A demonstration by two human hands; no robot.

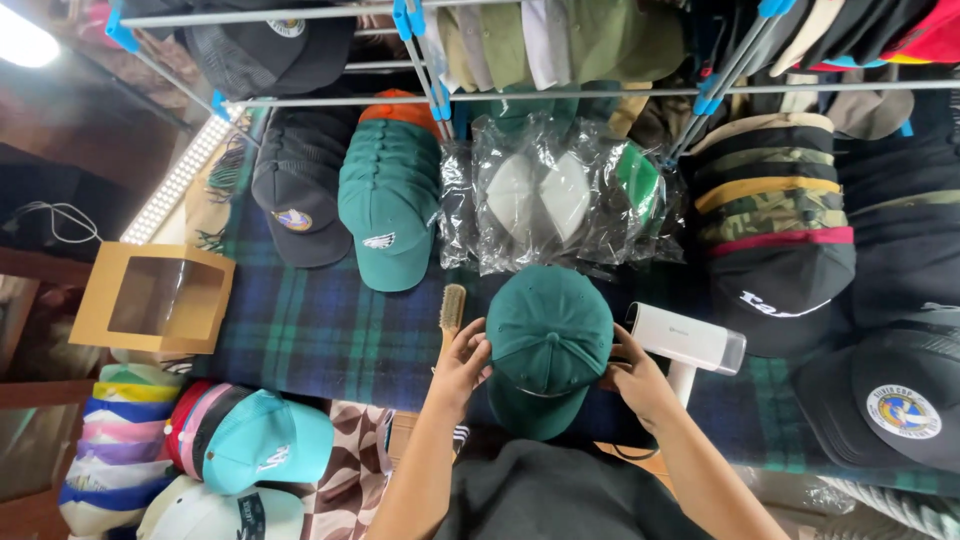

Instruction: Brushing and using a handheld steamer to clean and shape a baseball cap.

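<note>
Two hands hold one dark green baseball cap [549,345] at the near middle of the plaid-covered desk [320,335]: left hand [462,362] and right hand [632,378] closed on opposite sides of its crown. It looks light, soft and easily dented; the sides suit gripping.

rack: metal rail rack [560,95] up top, loaded with caps
stacks: teal cap stack [390,200] beside a dark cap stack [297,200]
bagged: plastic-wrapped caps [560,195]
tools: wooden brush [452,312], white steamer [690,340]
left side: cardboard window box [152,297]
</note>
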